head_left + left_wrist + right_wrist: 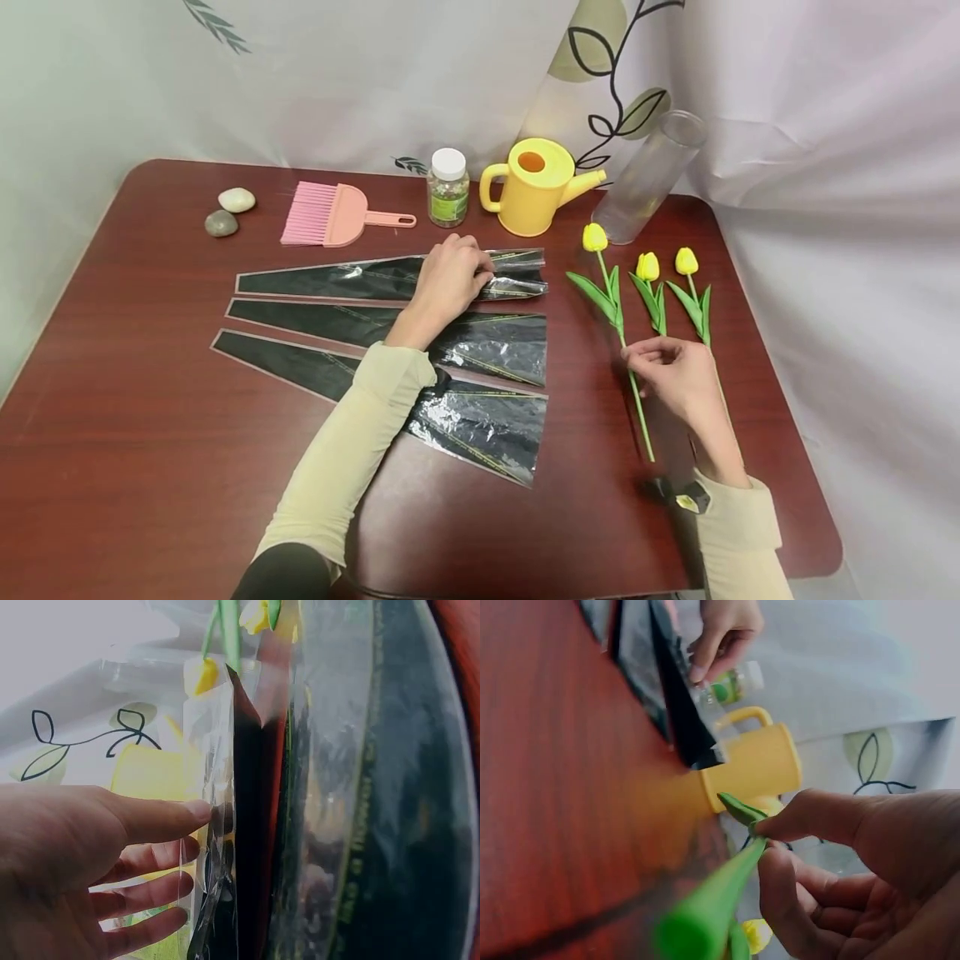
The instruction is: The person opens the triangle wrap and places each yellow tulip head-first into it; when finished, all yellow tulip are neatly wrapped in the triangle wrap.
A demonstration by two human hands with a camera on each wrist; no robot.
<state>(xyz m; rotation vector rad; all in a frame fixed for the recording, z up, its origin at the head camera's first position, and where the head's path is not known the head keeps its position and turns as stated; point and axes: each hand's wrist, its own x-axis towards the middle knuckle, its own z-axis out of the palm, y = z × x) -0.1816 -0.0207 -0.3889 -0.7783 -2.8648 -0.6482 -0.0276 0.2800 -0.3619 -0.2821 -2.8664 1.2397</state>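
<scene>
My right hand (675, 371) pinches the green stem of a yellow tulip (595, 238) between thumb and fingertips, as the right wrist view also shows. The flower head points toward the back of the table. My left hand (448, 271) pinches the upper layer of the farthest black and clear flower sleeve (330, 280) near its wide right end. In the left wrist view the mouth of this sleeve (251, 735) gapes, its layers apart. Two more sleeves, a middle one (487, 346) and a nearer one (480, 425), lie flat, partly hidden under my left arm.
Two other tulips (647, 267) (686, 261) lie beside my right hand. Along the back stand a clear vase (648, 175), a yellow watering can (534, 196) and a white-lidded jar (448, 192). A pink brush (345, 217) and two stones (237, 200) (221, 223) lie at the back left.
</scene>
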